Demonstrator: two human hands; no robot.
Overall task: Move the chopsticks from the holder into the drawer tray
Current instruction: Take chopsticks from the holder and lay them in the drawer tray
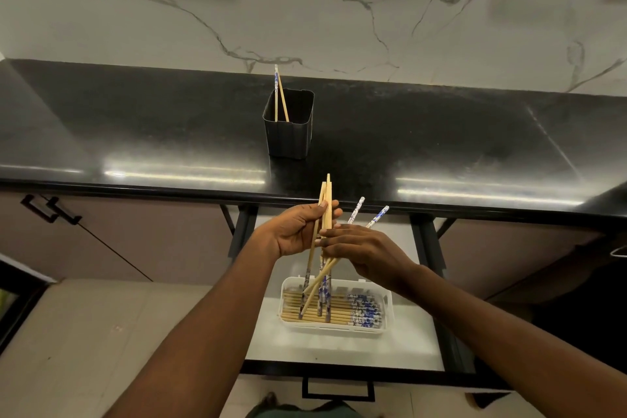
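Observation:
A black square holder point(289, 132) stands on the dark countertop with two chopsticks point(279, 95) leaning in it. Below, the open drawer holds a white tray point(386, 307) filled with several chopsticks lying flat point(339, 314). Above the tray, my left hand point(295, 231) grips a few upright chopsticks point(326, 200), their patterned ends pointing down toward the tray. My right hand point(363, 248) holds two chopsticks point(376, 215) slanted, blue-patterned ends up to the right, and its fingers touch the left hand's bundle. Both hands hover over the drawer.
The black countertop point(135, 132) runs across the view under a marble wall. The open drawer point(339, 349) has a white floor and a black front handle point(337, 390). Cabinet doors with black handles point(51, 210) flank it on the left.

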